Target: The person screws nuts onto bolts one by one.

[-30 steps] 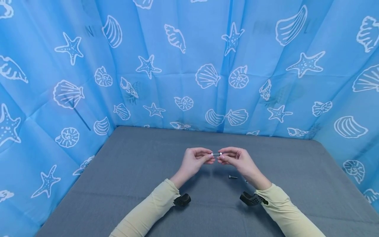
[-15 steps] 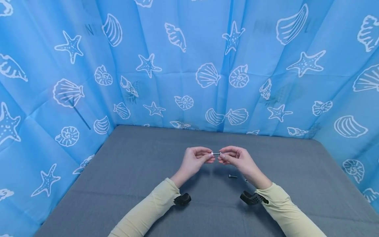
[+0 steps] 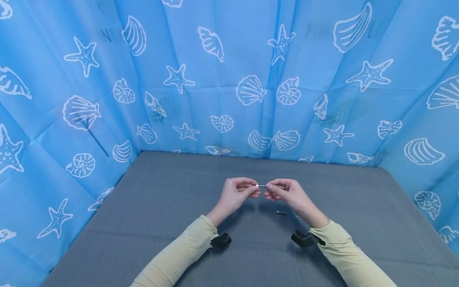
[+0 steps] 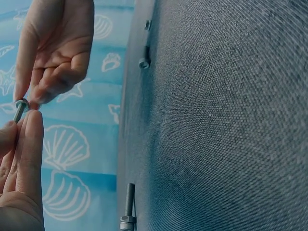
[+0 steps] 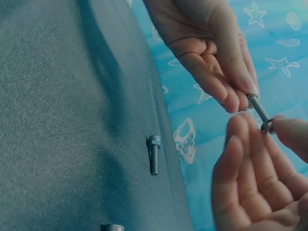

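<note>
Above the table, a small metal bolt (image 3: 262, 186) is held level between both hands. My left hand (image 3: 237, 195) pinches one end of it between thumb and fingertips; the bolt's shank (image 5: 260, 109) shows bare in the right wrist view. At the other end, the thumb and fingers of my right hand (image 3: 288, 195) pinch a nut (image 5: 267, 126) on the bolt. The left wrist view shows that nut end between the two hands. The fingertips partly hide both ends.
A grey cloth-covered table (image 3: 172, 207) lies below, with a blue shell-print curtain (image 3: 222, 79) behind it. A loose bolt (image 3: 281, 212) and a small nut-like piece (image 3: 297, 218) lie near my right wrist. Another bolt with a nut (image 4: 128, 211) appears in the left wrist view.
The fingers of my right hand have shifted slightly around the nut end, which is now more covered. The left hand and the bolt stay almost in place.
</note>
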`<state>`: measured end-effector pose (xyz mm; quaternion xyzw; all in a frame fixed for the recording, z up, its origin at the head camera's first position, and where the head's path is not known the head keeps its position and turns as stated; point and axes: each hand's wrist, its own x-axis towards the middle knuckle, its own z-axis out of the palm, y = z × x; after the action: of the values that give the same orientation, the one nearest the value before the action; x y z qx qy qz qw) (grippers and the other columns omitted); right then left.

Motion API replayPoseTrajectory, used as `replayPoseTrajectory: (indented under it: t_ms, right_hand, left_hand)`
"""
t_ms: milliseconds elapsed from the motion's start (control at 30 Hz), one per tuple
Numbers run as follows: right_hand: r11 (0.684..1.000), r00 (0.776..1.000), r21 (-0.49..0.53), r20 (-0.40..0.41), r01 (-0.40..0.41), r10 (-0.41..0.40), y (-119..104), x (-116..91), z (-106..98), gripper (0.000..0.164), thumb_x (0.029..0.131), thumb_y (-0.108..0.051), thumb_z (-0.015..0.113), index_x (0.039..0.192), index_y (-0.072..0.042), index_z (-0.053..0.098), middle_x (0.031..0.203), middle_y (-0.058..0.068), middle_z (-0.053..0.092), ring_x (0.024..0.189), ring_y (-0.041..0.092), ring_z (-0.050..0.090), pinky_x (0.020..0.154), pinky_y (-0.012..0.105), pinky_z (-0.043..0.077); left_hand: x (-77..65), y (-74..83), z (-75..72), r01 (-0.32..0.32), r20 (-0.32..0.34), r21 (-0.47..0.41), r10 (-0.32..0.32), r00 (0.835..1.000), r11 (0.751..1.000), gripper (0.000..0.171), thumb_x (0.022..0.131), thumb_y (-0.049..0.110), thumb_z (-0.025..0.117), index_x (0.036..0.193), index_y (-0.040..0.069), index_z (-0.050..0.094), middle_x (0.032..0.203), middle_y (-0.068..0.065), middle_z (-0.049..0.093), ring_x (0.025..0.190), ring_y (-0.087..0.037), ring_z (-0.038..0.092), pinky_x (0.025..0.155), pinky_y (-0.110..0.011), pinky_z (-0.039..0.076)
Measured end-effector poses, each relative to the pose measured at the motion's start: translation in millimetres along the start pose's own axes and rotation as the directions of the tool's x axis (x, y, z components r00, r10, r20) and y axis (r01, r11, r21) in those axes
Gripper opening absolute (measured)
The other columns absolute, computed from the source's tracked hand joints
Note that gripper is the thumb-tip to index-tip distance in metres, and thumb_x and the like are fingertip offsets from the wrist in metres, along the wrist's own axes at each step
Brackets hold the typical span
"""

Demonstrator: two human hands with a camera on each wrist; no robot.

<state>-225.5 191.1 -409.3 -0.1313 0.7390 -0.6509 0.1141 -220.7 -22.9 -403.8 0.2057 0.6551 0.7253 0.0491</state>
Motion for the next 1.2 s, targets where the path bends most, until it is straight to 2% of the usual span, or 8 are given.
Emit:
replayPoseTrajectory:
  t_ms: [167,300,400,567,767,867,1067,1200]
  right_hand:
    - [1.000,1.000,-0.004,0.007,-0.007,0.007,0.3,0.3,2.5,0.039,0.100,-0.026,0.054,0.113,0.011,0.057,0.093,0.018,0.068,0.083,0.022,0.068,0.082,0.052,0.054]
    - [0.998,0.999,0.046,0.016,0.043,-0.043,0.6,-2.2,2.2,0.037,0.097,-0.016,0.058,0.120,0.013,0.051,0.101,0.023,0.067,0.089,0.023,0.069,0.086,0.053,0.051]
    - [0.998,0.999,0.038,0.011,0.043,-0.044,1.0,-2.1,2.4,0.035,0.096,-0.013,0.061,0.116,0.014,0.054,0.099,0.023,0.068,0.087,0.021,0.069,0.085,0.050,0.053]
    - [1.000,1.000,0.012,0.008,-0.007,0.007,1.0,-0.6,4.4,0.040,0.099,-0.026,0.056,0.110,0.012,0.059,0.091,0.019,0.069,0.081,0.020,0.069,0.082,0.050,0.055]
    - [0.997,0.999,0.056,0.005,0.051,-0.051,1.7,-0.9,3.4,0.035,0.096,-0.016,0.060,0.120,0.009,0.054,0.106,0.029,0.064,0.093,0.025,0.068,0.089,0.055,0.049]
    - [0.998,0.999,0.043,-0.006,0.049,-0.048,2.0,-0.3,3.3,0.033,0.095,-0.015,0.062,0.117,0.010,0.057,0.105,0.028,0.065,0.092,0.025,0.068,0.089,0.056,0.048]
    - [1.000,1.000,0.005,-0.007,-0.014,0.014,-0.1,1.1,5.0,0.041,0.098,-0.028,0.056,0.113,0.011,0.059,0.095,0.021,0.068,0.086,0.025,0.069,0.086,0.054,0.051]
    - [0.999,0.999,0.028,-0.013,0.030,-0.030,-1.0,0.2,4.8,0.038,0.097,-0.018,0.059,0.118,0.013,0.053,0.102,0.025,0.066,0.091,0.026,0.068,0.087,0.052,0.052]
  left_hand:
    - [-1.1,0.4,0.0,-0.002,-0.003,0.002,0.002,1.000,1.000,0.012,0.089,-0.006,0.062,0.100,-0.011,0.066,0.091,-0.027,0.068,0.085,-0.039,0.068,0.075,-0.042,0.058]
    - [-2.1,0.3,0.0,-0.001,-0.013,0.016,0.001,1.000,1.000,0.012,0.089,-0.006,0.062,0.099,-0.011,0.066,0.091,-0.027,0.068,0.085,-0.039,0.068,0.074,-0.038,0.058]
    - [-3.3,-0.3,0.0,0.001,-0.013,0.024,-0.001,1.000,1.000,0.012,0.090,-0.006,0.062,0.100,-0.012,0.065,0.091,-0.027,0.068,0.084,-0.038,0.068,0.075,-0.040,0.058]
    - [-0.2,-8.7,-1.4,-0.005,-0.003,0.012,0.005,1.000,1.000,0.014,0.090,-0.008,0.060,0.101,-0.016,0.063,0.091,-0.030,0.067,0.085,-0.042,0.067,0.076,-0.047,0.057]
    - [6.8,-26.9,-5.4,-0.002,-0.033,0.000,0.002,0.999,1.000,0.013,0.090,-0.003,0.062,0.101,-0.009,0.067,0.090,-0.022,0.070,0.084,-0.032,0.070,0.074,-0.040,0.058]
    - [6.7,-28.7,-5.4,-0.011,-0.038,-0.005,0.011,0.999,1.000,0.012,0.090,0.000,0.064,0.100,-0.007,0.068,0.088,-0.018,0.071,0.082,-0.028,0.071,0.073,-0.037,0.059]
    - [5.4,-27.9,-4.3,-0.029,-0.038,0.003,0.029,0.999,1.000,0.014,0.090,0.003,0.065,0.100,-0.007,0.068,0.089,-0.018,0.071,0.081,-0.027,0.071,0.072,-0.035,0.059]
    - [6.0,-27.5,-4.5,-0.005,-0.038,-0.009,0.005,0.999,1.000,0.014,0.090,0.003,0.065,0.100,-0.007,0.068,0.089,-0.019,0.070,0.083,-0.029,0.070,0.073,-0.035,0.058]
